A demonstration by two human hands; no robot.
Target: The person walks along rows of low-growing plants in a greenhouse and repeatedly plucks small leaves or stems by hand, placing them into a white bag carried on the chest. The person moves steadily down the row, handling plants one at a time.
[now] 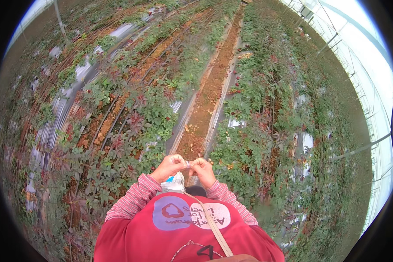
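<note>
Close in front of my waist, my left hand [169, 168] and my right hand [202, 171] meet with fingertips pinched together. Between them shows a small pale, shiny piece [187, 164], too small to name, gripped from both sides. Just below the hands hangs a white bag [174, 183] with a blue patch, against my red top [161, 236]. A light strap [212, 220] crosses my chest. Both forearms wear pink patterned sleeves.
A narrow brown soil path [201, 118] with pale plastic edging runs ahead. Leafy bushes [257, 131] with reddish shoots and dark red blooms line both sides. Black pipes [113, 115] and silvery plastic sheeting [59, 118] lie leftward. A translucent greenhouse wall [371, 74] curves along the right.
</note>
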